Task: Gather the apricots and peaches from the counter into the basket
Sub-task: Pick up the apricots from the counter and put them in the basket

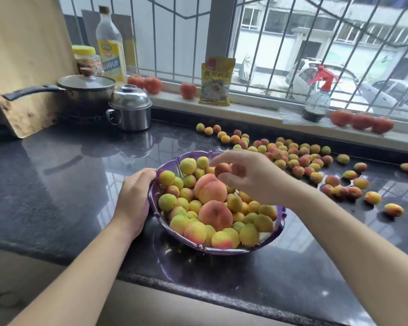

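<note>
Right hand [243,176]: held above the far side of the basket [272,241], fingers loosely curled, thumb and fingertips pinching one small reddish apricot [222,168]. Left hand [133,196]: wrapped over the basket's left rim, thumb on top, fingers closed against the outer wall.

The basket is purple with a scalloped rim and stands on the dark polished worktop [57,184] near its front edge. It is heaped with yellow-green and blushed apricots; two larger peaches [211,191] lie on top at the centre, one behind the other and touching.

Loose apricots [299,158] remain scattered on the worktop to the right of and behind the basket, thickest in a cluster just beyond the right hand, thinning toward the right edge of view. Nothing lies between that cluster and the basket apart from the right forearm.

At the back left, a lidded saucepan [85,89] with a long dark handle, and just beside it a lidded steel pot [130,109]. Behind them stand a tall oil bottle [110,48] with a yellow label, text too small to read, and a yellow-capped jar [86,58]. A large board [26,55] leans at the far left.

On the windowsill [252,109]: red-orange fruit [363,121], singly and in groups; a yellow packet [216,82] printed 食用碱面; a spray bottle [317,100] with a red trigger head. Window bars and parked cars show beyond.
</note>
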`<state>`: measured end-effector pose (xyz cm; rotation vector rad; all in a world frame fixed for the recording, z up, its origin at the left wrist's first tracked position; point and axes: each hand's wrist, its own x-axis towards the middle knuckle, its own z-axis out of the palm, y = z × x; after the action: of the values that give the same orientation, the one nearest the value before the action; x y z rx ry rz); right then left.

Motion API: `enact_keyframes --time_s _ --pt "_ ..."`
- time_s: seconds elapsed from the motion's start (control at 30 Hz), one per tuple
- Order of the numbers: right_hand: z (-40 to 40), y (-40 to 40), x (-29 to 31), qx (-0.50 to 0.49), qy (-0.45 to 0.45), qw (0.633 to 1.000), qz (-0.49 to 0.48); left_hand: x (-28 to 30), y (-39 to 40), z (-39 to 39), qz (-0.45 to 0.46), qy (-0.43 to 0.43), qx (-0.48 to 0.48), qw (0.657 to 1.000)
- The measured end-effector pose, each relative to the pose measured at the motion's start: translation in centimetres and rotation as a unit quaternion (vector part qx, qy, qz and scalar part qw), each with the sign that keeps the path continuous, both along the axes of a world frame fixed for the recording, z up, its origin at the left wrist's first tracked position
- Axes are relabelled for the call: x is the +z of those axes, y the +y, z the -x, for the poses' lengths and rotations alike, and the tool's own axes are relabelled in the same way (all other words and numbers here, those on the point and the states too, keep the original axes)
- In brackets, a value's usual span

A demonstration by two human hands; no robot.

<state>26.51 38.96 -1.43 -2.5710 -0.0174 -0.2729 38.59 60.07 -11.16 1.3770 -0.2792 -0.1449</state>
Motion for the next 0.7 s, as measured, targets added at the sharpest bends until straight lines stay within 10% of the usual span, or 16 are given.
enact_keyframes --time_s 0.3,0.7 --pt "-2.4 3.8 -0.8 0.115 0.084 0.961 0.236 -0.5 0.2 -0.7 0.002 0.011 -0.015 1.0" --pt "-3.2 4.6 -0.5 0.115 0.096 0.946 0.288 -0.8 0.0 -0.9 0.015 0.013 -0.02 1.0"
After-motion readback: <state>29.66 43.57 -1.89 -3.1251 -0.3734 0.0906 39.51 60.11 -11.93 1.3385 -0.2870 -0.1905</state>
